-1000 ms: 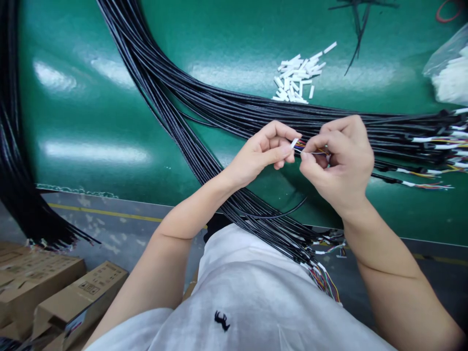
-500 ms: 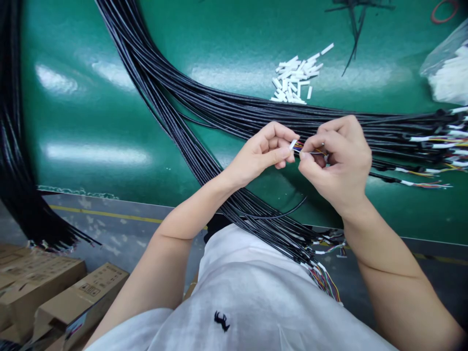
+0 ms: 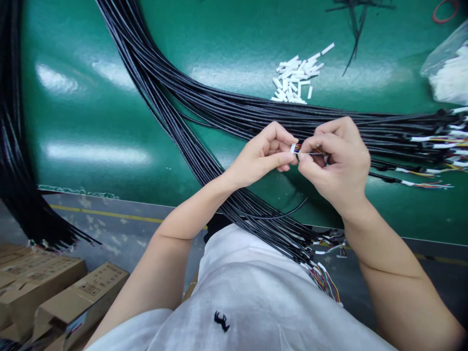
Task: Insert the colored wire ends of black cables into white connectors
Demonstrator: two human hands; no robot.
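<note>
My left hand [image 3: 261, 155] is closed in a pinch on a small white connector [image 3: 293, 147], held above the green table [image 3: 109, 97]. My right hand [image 3: 338, 161] is closed too, its thumb and forefinger pinching the thin coloured wires [image 3: 310, 149] of one cable end right against that connector. The two hands nearly touch at the fingertips. Beneath them runs a thick bundle of black cables [image 3: 226, 109], which curves from the upper left across the table and down to my lap.
A heap of loose white connectors [image 3: 297, 78] lies beyond my hands. At the right edge lie finished cable ends with white connectors [image 3: 438, 141] and a clear plastic bag [image 3: 448, 68]. More black cables [image 3: 14, 146] hang at the left. Cardboard boxes [image 3: 54, 292] stand on the floor at lower left.
Almost nothing has moved. My right fingertips have closed in slightly towards the connector in my left hand.
</note>
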